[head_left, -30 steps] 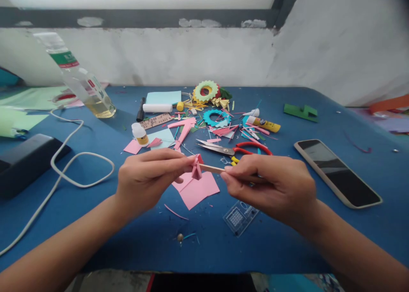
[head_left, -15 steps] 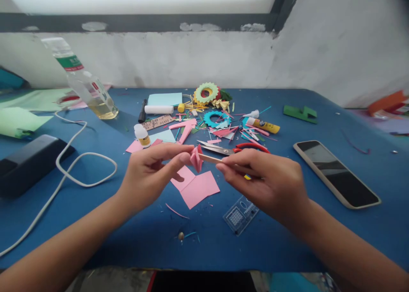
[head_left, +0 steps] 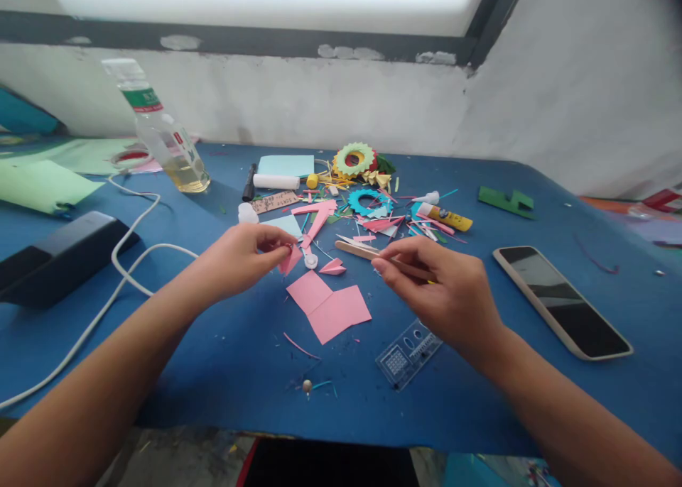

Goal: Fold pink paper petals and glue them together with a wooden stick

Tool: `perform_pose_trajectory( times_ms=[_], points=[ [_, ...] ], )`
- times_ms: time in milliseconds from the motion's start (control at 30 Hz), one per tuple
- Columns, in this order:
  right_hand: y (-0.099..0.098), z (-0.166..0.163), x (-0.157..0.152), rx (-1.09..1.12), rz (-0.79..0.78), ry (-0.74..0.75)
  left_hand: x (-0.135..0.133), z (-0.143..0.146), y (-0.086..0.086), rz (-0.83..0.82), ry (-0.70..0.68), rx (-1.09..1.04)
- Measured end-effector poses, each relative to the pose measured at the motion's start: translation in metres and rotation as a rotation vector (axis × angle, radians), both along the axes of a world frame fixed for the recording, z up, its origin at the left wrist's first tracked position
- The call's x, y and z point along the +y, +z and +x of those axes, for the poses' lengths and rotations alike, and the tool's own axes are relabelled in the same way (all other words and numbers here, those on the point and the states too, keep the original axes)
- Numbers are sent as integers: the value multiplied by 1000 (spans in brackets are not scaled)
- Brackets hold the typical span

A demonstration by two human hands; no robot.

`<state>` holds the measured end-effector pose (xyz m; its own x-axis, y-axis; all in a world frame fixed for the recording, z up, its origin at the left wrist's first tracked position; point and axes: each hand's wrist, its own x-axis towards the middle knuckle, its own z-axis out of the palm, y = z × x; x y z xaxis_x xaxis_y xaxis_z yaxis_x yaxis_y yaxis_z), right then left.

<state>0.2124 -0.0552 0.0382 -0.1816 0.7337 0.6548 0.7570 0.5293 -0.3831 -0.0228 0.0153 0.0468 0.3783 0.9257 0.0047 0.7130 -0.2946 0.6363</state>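
Observation:
My left hand (head_left: 239, 256) hovers low over the blue table (head_left: 213, 373), its fingertips pinched on a pink paper scrap (head_left: 290, 261). A small white piece (head_left: 310, 261) lies just right of that scrap. My right hand (head_left: 442, 288) is closed on a flat wooden stick (head_left: 354, 249) that points left. Between the hands a small folded pink piece (head_left: 333, 267) rests on the table. Two flat pink paper squares (head_left: 327, 306) lie just in front of it. A small white-capped bottle (head_left: 248, 212) stands behind my left hand.
Paper offcuts, a teal ring (head_left: 366, 201), a paper flower (head_left: 356, 159) and a yellow glue tube (head_left: 445, 217) crowd the middle back. A phone (head_left: 559, 302) lies right, a clear stencil (head_left: 408, 352) near my right wrist. A plastic bottle (head_left: 165, 139), black box (head_left: 53, 256) and white cable (head_left: 133, 260) are left.
The folded pink piece has left the stick's tip and now lies on the table. My left hand dropped down and left to a pink scrap. The right hand keeps the stick.

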Motion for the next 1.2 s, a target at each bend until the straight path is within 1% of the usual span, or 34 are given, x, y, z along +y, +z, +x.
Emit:
perform_pose_trajectory(
  times_ms=[67, 133, 200, 267, 300, 400, 500, 600, 700, 833, 933, 1033, 1133, 1200],
  points=[
    [-2, 0, 2, -2, -29, -6, 2, -1, -3, 6, -27, 160],
    [-5, 0, 4, -1, -58, -10, 1, 2, -9, 26, -39, 221],
    [-7, 0, 6, -4, -92, -3, 0, 8, -19, 94, -82, 206],
    [-9, 0, 7, 3, -133, 24, 1, 14, -30, 231, -151, 146],
    [-10, 0, 7, 6, -150, 44, 2, 16, -35, 259, -171, 121],
    [-10, -1, 7, -11, -140, 94, 4, 21, -43, 315, -167, 63],
    [-10, -2, 5, -63, -57, 104, -1, 24, -39, 376, -149, -20],
    [-11, -2, 2, -121, 4, 96, -11, 28, -30, 416, -187, -211],
    [-11, -3, -1, -174, 70, 76, -19, 31, -24, 366, -214, -359],
    [-7, -2, -6, -261, 155, 29, -22, 32, -20, 260, -186, -477],
    [-5, -2, -11, -314, 191, -6, -24, 33, -19, 221, -174, -567],
    [-5, -3, -13, -339, 209, -18, -28, 33, -19, 221, -183, -592],
    [-6, -4, -14, -324, 207, 13, -30, 32, -19, 224, -192, -569],
    [-6, -4, -14, -331, 203, 32, -30, 31, -19, 188, -204, -541]
  ],
)
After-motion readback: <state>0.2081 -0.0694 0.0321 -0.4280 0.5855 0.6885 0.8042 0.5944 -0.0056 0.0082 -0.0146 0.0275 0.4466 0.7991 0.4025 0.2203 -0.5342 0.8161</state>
